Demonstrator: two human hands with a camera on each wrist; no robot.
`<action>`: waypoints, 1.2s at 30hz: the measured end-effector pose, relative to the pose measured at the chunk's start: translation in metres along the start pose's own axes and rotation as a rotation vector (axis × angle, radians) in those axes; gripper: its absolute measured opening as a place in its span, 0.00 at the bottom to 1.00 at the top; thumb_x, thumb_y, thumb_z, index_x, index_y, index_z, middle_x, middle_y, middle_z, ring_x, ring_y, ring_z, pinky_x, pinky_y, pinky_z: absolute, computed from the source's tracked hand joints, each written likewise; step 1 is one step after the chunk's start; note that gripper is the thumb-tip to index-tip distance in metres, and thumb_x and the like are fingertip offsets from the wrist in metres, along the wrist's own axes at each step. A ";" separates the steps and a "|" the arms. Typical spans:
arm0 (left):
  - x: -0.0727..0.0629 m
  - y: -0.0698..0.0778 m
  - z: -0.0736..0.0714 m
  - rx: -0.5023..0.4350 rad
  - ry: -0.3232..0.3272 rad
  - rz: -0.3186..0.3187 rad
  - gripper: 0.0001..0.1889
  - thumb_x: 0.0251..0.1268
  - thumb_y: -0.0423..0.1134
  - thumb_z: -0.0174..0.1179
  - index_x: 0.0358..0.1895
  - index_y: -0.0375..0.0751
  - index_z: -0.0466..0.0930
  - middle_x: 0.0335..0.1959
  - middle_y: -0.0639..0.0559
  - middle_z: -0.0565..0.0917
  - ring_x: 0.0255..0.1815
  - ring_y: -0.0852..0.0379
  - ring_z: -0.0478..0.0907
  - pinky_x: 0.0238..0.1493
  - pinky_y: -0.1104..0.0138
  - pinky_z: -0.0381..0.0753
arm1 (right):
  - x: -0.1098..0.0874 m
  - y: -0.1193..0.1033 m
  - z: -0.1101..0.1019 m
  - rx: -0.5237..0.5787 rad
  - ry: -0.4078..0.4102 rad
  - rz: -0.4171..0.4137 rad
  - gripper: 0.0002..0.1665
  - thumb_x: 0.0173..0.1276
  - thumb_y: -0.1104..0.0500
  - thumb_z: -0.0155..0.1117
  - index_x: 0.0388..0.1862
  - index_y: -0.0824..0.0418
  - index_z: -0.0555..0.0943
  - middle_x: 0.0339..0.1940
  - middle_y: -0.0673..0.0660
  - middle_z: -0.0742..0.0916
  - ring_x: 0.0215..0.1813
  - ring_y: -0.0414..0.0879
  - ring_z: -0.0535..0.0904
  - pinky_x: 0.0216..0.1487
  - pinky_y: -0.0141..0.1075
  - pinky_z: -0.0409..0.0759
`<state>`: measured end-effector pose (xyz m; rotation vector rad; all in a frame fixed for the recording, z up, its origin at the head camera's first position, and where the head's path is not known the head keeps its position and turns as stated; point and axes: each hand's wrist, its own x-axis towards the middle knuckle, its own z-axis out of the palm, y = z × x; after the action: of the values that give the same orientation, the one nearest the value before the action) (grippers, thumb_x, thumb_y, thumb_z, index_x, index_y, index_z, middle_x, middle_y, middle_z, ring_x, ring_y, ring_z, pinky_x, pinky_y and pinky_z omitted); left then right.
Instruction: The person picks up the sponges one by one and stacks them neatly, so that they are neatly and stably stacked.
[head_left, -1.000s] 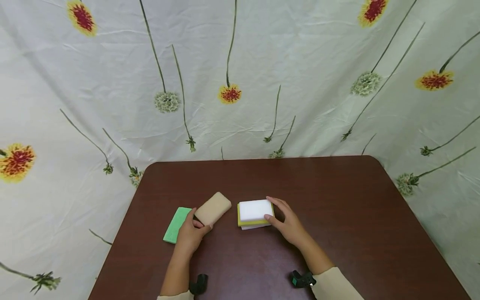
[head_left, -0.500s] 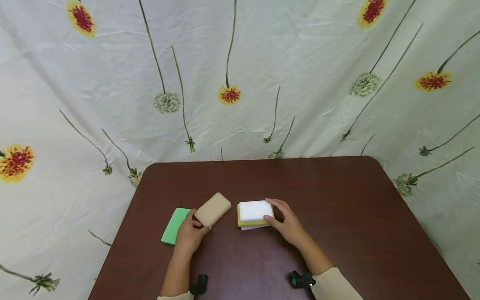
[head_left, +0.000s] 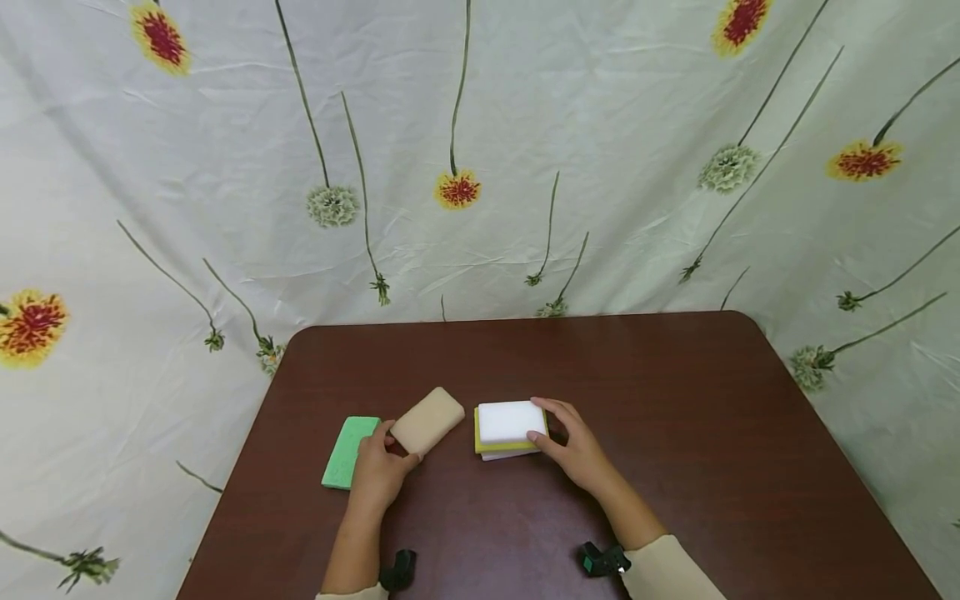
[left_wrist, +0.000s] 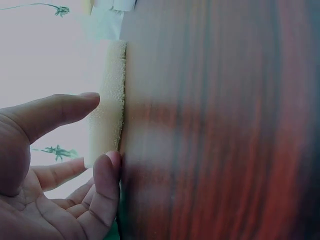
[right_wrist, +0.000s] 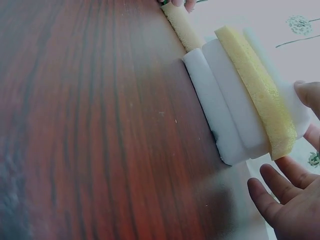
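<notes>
Left hand, half-curled, gripped the beige sponge by its near end on the table beside the green sponge; right hand, thumb and forefinger apart, held the top white sponge by its right end over the yellow sponge, likely steadying the stack.

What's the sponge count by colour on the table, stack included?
White sponges: 3
Yellow sponge: 1
Beige sponge: 1
Green sponge: 1
Total: 6
</notes>
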<state>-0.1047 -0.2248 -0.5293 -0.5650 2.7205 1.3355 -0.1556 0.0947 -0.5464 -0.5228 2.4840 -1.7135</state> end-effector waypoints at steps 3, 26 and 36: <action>-0.001 0.001 0.001 -0.011 0.008 0.007 0.42 0.59 0.35 0.71 0.75 0.30 0.59 0.60 0.30 0.69 0.46 0.44 0.80 0.40 0.61 0.81 | 0.000 0.000 0.000 0.006 -0.001 0.009 0.33 0.68 0.50 0.71 0.71 0.50 0.74 0.70 0.53 0.75 0.70 0.50 0.70 0.68 0.54 0.74; -0.003 0.005 0.003 -0.009 0.026 0.026 0.37 0.60 0.37 0.67 0.72 0.28 0.63 0.64 0.30 0.65 0.53 0.41 0.77 0.47 0.57 0.80 | 0.001 -0.005 0.001 0.011 0.006 0.065 0.32 0.68 0.52 0.71 0.71 0.46 0.75 0.69 0.52 0.75 0.71 0.50 0.70 0.69 0.51 0.74; -0.001 0.004 0.002 -0.061 0.011 0.034 0.37 0.62 0.38 0.66 0.73 0.31 0.63 0.68 0.31 0.65 0.59 0.39 0.77 0.49 0.55 0.82 | 0.000 -0.004 0.000 0.023 0.003 0.077 0.35 0.68 0.50 0.71 0.72 0.52 0.74 0.70 0.52 0.74 0.73 0.51 0.69 0.70 0.52 0.73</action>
<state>-0.1054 -0.2209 -0.5276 -0.5353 2.7182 1.4316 -0.1550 0.0932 -0.5423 -0.4176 2.4499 -1.7134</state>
